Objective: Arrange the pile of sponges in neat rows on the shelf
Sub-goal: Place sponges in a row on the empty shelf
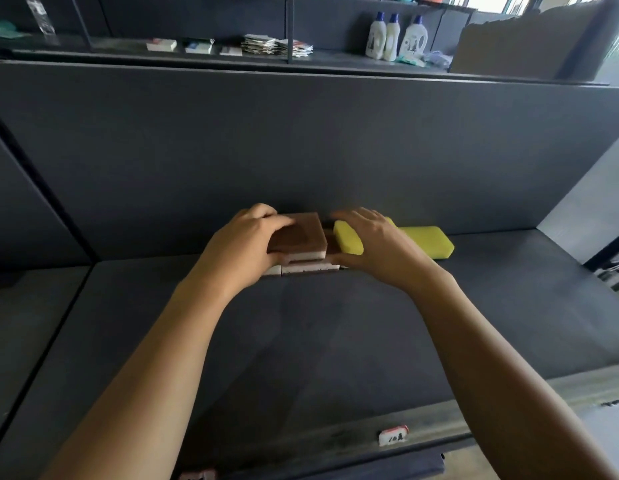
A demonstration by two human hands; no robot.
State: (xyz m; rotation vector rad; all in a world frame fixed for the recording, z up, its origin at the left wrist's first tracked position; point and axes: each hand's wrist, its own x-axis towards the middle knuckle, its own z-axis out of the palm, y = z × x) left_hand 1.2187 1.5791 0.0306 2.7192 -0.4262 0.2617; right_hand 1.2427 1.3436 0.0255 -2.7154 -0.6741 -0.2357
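At centre on the shelf (301, 341), the left hand (245, 244) grips the brown sponges (306, 232), the right hand (375, 249) a yellow sponge (349, 242); rows look barely begun.

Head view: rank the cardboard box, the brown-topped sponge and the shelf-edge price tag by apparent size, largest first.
1. cardboard box, though farthest away
2. brown-topped sponge
3. price tag, though nearest

Three white detergent bottles (391, 38) with blue caps stand in a tight group in the background. Just right of them lies a crumpled pale cloth (436, 58), and farther right stands an open cardboard box (522, 46). Left of the bottles lie a stack of flat packets (276, 46), then some small boxes (161, 45); well below the bottles, nearest the camera, sits a red-and-white price tag (393, 435).
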